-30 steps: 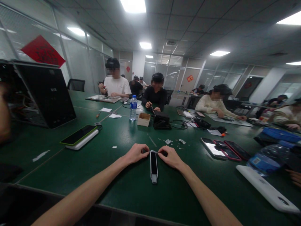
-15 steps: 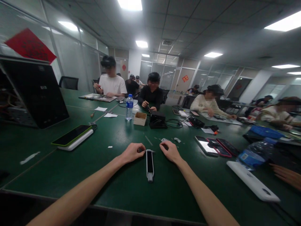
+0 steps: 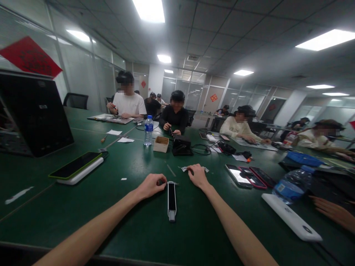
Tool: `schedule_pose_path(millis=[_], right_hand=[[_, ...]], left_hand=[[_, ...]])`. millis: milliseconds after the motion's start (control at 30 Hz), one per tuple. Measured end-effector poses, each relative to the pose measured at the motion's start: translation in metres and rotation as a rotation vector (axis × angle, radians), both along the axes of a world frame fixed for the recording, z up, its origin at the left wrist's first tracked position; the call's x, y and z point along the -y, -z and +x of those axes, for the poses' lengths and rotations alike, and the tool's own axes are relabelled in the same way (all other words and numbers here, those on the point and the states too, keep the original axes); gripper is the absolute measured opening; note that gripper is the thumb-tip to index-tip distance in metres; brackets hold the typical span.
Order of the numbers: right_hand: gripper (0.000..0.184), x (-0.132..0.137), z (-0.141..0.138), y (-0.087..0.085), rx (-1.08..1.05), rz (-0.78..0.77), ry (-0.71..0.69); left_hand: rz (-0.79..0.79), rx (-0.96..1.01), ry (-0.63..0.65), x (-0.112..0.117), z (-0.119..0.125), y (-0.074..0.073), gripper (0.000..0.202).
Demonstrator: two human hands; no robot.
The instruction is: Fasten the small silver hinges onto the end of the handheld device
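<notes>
Between left hand [image 3: 151, 186] and right hand [image 3: 197, 176], one slim black-faced silver bar [image 3: 172, 199]

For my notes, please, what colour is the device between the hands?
The slim device is black, white-rimmed, in the head view.

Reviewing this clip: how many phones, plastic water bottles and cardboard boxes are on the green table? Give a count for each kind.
Phones: 4 (green-rimmed phone, shiny-screened phone, pink-edged phone, red-edged phone)
Plastic water bottles: 2 (upright bottle, blue-labelled bottle)
Cardboard boxes: 1 (open box)
Total: 7
</notes>
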State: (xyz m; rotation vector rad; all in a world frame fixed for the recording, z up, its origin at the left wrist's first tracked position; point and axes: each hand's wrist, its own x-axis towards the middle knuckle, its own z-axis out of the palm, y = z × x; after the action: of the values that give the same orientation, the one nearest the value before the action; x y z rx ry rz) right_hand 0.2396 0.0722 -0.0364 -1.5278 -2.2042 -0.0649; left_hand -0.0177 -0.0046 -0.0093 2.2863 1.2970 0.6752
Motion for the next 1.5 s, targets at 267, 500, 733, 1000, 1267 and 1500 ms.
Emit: schedule_pose_path(millis=[267,500,733,1000,1267,1500], right_hand=[[0.030,-0.013,0.030,0.002,-0.083,0.038,0.174],[0.028,-0.008,0.026,-0.003,0.103,-0.060,0.157],[0.019,0.001,0.031,-0.021,0.238,-0.249,0.231],[0.017,0.011,0.038,-0.020,0.168,-0.255,0.228],[0.014,0.007,0.043,-0.014,0.133,-0.218,0.161],[0.015,0.008,0.043,-0.016,0.154,-0.196,0.157]], left_hand=[[0.042,0.006,0.017,-0.003,-0.002,0.006,0.022],[0.071,-0.031,-0.004,-0.002,-0.001,0.005,0.020],[0.071,-0.029,0.000,0.000,-0.001,0.002,0.019],[0.077,-0.012,-0.002,0.001,-0.001,0.005,0.018],[0.064,-0.027,-0.005,0.003,-0.001,0.003,0.019],[0.109,-0.039,0.017,0.000,-0.002,0.006,0.017]])
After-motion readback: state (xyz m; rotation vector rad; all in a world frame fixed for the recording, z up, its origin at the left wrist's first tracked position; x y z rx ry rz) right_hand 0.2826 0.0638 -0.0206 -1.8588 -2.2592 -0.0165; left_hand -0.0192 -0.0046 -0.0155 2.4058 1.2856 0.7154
